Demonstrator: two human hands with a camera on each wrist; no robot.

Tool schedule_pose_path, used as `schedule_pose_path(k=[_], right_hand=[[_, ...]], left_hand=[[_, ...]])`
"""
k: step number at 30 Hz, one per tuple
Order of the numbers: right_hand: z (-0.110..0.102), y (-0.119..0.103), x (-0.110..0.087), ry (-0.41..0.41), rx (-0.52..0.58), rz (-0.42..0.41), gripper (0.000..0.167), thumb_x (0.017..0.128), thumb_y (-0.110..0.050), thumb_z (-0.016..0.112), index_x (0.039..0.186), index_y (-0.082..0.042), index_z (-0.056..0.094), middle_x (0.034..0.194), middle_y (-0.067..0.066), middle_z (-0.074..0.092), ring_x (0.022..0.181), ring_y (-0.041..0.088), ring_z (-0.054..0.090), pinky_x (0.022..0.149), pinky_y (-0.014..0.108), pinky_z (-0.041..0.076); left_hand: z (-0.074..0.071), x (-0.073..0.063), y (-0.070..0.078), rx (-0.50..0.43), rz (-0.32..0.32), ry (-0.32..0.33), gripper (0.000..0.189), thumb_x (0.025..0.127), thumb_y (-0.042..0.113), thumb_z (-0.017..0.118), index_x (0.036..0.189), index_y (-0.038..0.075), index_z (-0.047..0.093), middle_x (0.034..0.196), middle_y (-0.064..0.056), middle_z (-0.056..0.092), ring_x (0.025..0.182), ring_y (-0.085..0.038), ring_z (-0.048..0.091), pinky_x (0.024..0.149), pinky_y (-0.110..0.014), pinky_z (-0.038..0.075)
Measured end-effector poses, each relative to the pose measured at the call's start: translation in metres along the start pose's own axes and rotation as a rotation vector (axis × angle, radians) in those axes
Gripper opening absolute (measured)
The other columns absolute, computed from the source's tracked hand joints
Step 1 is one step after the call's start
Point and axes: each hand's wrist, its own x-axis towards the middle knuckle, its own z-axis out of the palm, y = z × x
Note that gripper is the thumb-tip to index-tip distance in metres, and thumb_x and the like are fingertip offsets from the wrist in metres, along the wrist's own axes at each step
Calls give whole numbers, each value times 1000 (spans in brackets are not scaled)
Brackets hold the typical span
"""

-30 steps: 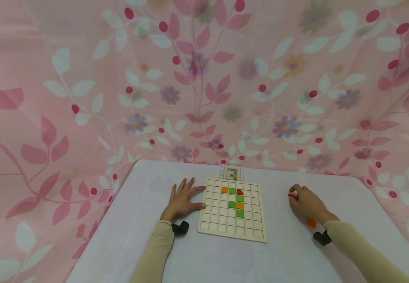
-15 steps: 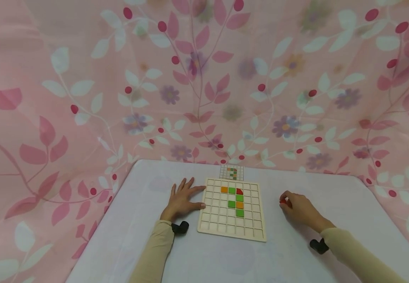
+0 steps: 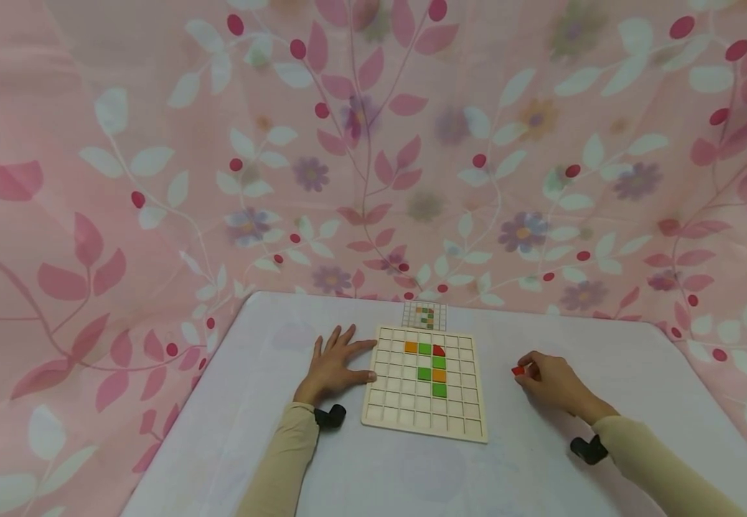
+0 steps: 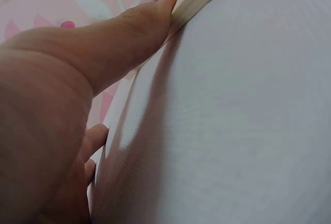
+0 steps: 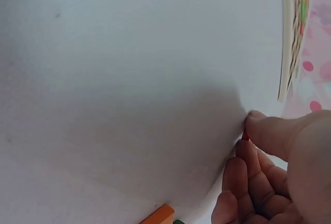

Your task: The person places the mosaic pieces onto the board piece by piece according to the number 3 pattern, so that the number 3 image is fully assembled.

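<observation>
Board (image 3: 407, 399): lying on the counter (image 3: 412, 470), two orange tiles (image 3: 411, 347), four green tiles (image 3: 439, 390) and one red tile (image 3: 438, 350) in its cells.
Card (image 3: 425, 316): at the board's far edge, printed with a coloured grid.
Left hand (image 3: 333, 370): spread wide, thumb against the board's left edge.
Right hand (image 3: 555, 383): pinching a red piece (image 3: 518, 370), right of the board.
Orange block (image 5: 160, 215): near the right hand.
</observation>
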Motion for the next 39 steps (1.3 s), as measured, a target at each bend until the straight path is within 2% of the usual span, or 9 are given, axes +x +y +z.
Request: schedule_pose_path(k=[3, 9, 19, 29, 39], right_hand=[[0, -3, 0, -6, -26, -6, 30, 95, -12, 78, 116, 7, 68, 85, 3, 67, 73, 14, 55, 65, 28, 52], [1, -9, -2, -24, -93, -9, 29, 98, -13, 76, 114, 9, 65, 95, 10, 71, 81, 19, 61, 77, 43, 61], [2, -25, -6, -1, -93, -32, 32, 98, -17, 77, 114, 9, 66, 99, 12, 72, 84, 22, 64, 80, 47, 61], [7, -58, -5, -36, -68, -19, 34, 96, -20, 80, 117, 4, 69, 94, 4, 68, 81, 17, 57, 73, 35, 57], [19, -79, -9, -44, -63, -39, 32, 95, -25, 82, 116, -3, 71, 86, -3, 62, 78, 12, 54, 69, 25, 52]], left_hand=[[0, 0, 0, -2, -2, 1, 72, 88, 56, 81, 154, 36, 57, 178, -10, 23, 166, -40, 5, 127, -73, -4], [2, 2, -1, 7, 2, 3, 72, 88, 57, 81, 154, 36, 57, 178, -9, 23, 166, -40, 6, 127, -72, -3], [0, 0, 0, 1, 13, 6, 72, 88, 56, 81, 153, 36, 58, 177, -11, 24, 166, -41, 7, 127, -73, -3], [-1, 1, -1, -3, 21, 10, 72, 89, 56, 81, 153, 36, 58, 177, -11, 24, 166, -41, 6, 127, -73, -4], [-1, 0, 1, -20, 16, 0, 72, 89, 54, 82, 154, 33, 58, 177, -13, 23, 166, -42, 6, 126, -74, -4]])
